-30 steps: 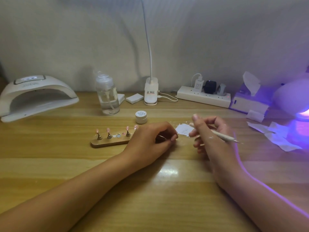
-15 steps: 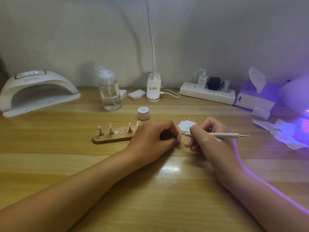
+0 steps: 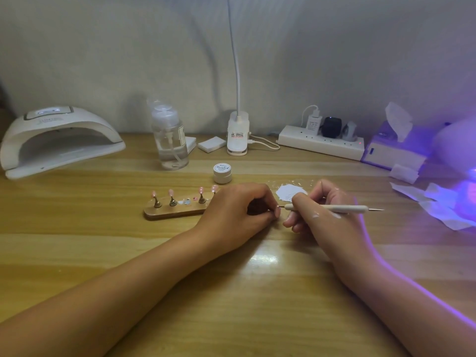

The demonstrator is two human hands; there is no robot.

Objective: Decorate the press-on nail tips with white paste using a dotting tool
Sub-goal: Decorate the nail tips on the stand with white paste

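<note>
My left hand (image 3: 238,211) rests on the table, fingers pinched on a small nail tip on its stand (image 3: 277,210), mostly hidden by the fingers. My right hand (image 3: 322,215) grips a white dotting tool (image 3: 342,208), held level, its left point touching the nail tip. A wooden holder (image 3: 175,211) to the left carries several pink nail tips (image 3: 170,192) on metal pegs. A smear of white paste on a paper scrap (image 3: 287,191) lies behind my hands. A small white paste jar (image 3: 222,172) stands beyond it. White smudges mark the back of my right hand.
A white nail lamp (image 3: 56,140) sits at the far left. Along the back wall stand a clear pump bottle (image 3: 171,139), a clip lamp base (image 3: 237,136) and a power strip (image 3: 320,144). A tissue box (image 3: 394,148), loose tissues (image 3: 443,204) and purple light are at the right.
My right hand swung the dotting tool from a slanted hold to level and brought its point left to the nail tip in my left fingers. The left hand stayed put.
</note>
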